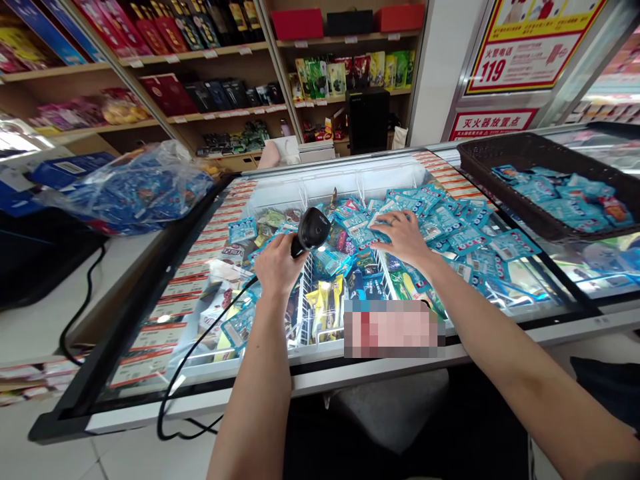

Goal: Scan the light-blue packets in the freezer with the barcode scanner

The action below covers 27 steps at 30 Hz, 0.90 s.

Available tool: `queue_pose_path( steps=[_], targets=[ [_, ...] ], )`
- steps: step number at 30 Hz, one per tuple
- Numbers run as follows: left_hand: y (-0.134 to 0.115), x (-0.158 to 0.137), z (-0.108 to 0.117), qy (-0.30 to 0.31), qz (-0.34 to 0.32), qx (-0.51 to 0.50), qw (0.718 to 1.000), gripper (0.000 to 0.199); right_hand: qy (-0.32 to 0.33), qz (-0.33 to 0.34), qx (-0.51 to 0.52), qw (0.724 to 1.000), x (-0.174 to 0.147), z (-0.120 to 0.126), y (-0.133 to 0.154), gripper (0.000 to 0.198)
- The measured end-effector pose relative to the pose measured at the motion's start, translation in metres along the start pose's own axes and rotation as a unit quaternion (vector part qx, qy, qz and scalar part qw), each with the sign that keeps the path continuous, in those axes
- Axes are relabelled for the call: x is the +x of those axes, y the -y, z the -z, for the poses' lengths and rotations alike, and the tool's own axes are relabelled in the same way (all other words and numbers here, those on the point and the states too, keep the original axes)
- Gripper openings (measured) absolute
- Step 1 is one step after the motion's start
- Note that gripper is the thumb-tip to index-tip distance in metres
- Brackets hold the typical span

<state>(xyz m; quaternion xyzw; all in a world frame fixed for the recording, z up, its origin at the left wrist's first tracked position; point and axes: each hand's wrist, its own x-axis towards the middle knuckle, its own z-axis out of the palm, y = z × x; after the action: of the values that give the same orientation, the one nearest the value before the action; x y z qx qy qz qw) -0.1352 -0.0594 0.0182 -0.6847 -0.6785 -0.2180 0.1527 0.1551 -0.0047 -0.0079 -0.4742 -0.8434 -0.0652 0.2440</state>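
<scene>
My left hand is wrapped round the handle of a black barcode scanner, its head facing the packets on the freezer's glass top. A black cable trails from it towards the lower left. Over the glass, my right hand has its fingers spread and lightly bent, the tips at a small blue packet. I cannot tell whether they touch it. Many more blue packets lie in a loose heap to the right of that hand, some with barcodes up. A few blue packets lie apart on the left.
Under the glass are wire baskets of wrapped ice creams. A brown plastic basket with blue packets stands at the right. On the left counter sits a clear bag of blue packages. Stocked shelves line the back.
</scene>
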Motion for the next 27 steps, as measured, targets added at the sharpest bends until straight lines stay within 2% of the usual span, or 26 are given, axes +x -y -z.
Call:
queue_pose_path(
  steps=[7,15,19,22,24,27],
  targets=[
    [0.018,0.009,0.012,-0.022,0.066,0.015,0.997,0.036,-0.022,-0.041,-0.064,0.997,0.005,-0.007,-0.011,0.035],
    [0.047,0.002,0.01,-0.027,0.11,0.027,0.993,0.04,-0.036,-0.029,-0.057,0.997,0.01,-0.009,-0.005,0.035],
    [0.051,0.002,0.009,-0.024,0.118,0.022,0.993,0.038,-0.03,0.018,-0.035,0.999,0.025,-0.005,0.008,0.034],
    [0.051,0.003,0.01,-0.021,0.12,0.024,0.992,0.037,0.031,0.083,0.003,0.996,0.045,-0.007,0.026,0.033],
    [0.051,0.002,0.01,-0.019,0.12,0.024,0.992,0.037,0.087,0.147,0.026,0.985,0.059,-0.013,0.04,0.033],
    [0.053,0.001,0.009,-0.019,0.124,0.026,0.992,0.038,0.115,0.22,0.046,0.968,0.077,-0.028,0.06,0.036]
  ],
)
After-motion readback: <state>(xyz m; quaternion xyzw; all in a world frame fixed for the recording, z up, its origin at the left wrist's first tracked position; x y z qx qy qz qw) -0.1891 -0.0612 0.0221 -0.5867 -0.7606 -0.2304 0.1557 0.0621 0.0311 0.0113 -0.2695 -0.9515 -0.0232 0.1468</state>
